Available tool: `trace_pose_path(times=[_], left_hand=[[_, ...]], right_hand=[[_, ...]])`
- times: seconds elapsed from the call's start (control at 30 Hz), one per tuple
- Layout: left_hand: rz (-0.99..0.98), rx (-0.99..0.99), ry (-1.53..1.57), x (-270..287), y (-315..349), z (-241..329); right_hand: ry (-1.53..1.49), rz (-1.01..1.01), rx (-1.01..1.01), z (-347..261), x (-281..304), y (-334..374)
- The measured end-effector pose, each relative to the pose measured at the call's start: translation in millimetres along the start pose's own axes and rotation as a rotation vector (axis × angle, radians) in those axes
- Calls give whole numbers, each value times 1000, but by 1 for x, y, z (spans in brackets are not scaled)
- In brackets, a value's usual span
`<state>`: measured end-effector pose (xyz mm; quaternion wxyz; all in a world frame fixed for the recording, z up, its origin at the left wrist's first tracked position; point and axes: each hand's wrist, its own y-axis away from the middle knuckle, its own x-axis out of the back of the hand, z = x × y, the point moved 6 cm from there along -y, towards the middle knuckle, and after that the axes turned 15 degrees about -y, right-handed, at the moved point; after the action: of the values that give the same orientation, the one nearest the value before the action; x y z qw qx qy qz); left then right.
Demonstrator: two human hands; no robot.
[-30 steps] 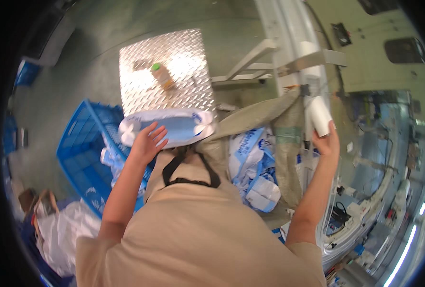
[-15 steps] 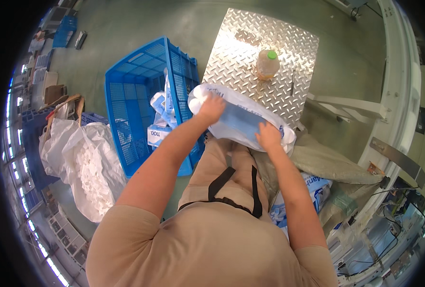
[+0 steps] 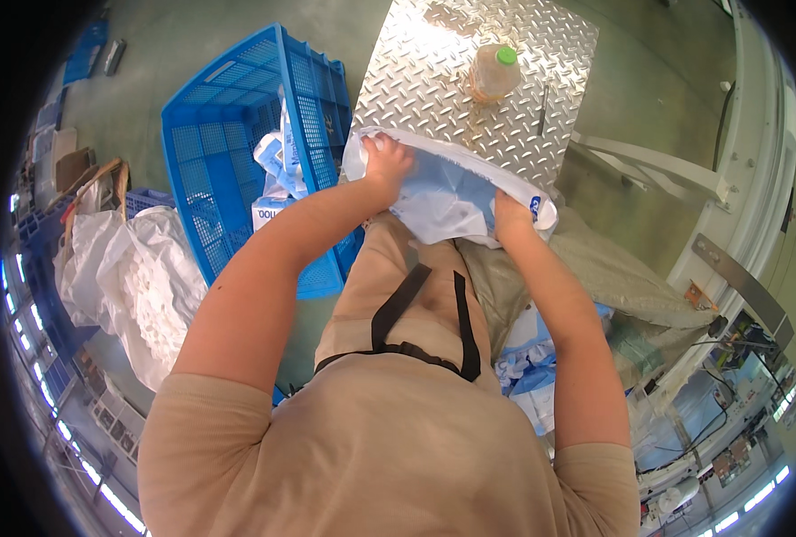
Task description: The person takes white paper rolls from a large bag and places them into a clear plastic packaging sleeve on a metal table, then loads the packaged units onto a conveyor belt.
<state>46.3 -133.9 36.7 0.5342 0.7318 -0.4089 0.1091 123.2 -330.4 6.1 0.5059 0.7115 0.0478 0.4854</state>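
So there's just the one head view here, looking straight down over the person's shoulders. Both hands are on one pale blue-and-white plastic bag (image 3: 451, 192) held out in front of the chest, right at the near edge of a single diamond-plate metal table (image 3: 434, 80). The left hand (image 3: 385, 163) grips the bag's left end near the top, fingers curled and pressed together into the plastic. The right hand (image 3: 509, 217) clutches the bag's right end, fingers folded around the crumpled edge, though I can't really make out the individual fingertips. On the table I count one clear plastic bottle with a green cap (image 3: 493, 73), standing well apart from the bag. To the person's left sits one big blue plastic crate (image 3: 237, 161) with a few white-and-blue packs (image 3: 277, 170) inside, can't get an exact count on those. Further left there's one white sack (image 3: 138, 286) on the floor. More blue-white bags (image 3: 527, 367) lie piled below the right arm.
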Motion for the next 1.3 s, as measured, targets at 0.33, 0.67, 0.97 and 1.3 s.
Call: trace_pose_path(times=[0.33, 0.67, 0.97, 1.3], left_hand=[[166, 305, 661, 24, -11, -17], [119, 347, 562, 24, 0, -36], [243, 263, 90, 6, -18, -33], [18, 37, 90, 40, -12, -23]], right_hand=[[-396, 326, 107, 21, 4, 16], [-651, 496, 9, 8, 71, 6], [-1054, 229, 251, 20, 29, 30], [-979, 492, 775, -39, 95, 161]])
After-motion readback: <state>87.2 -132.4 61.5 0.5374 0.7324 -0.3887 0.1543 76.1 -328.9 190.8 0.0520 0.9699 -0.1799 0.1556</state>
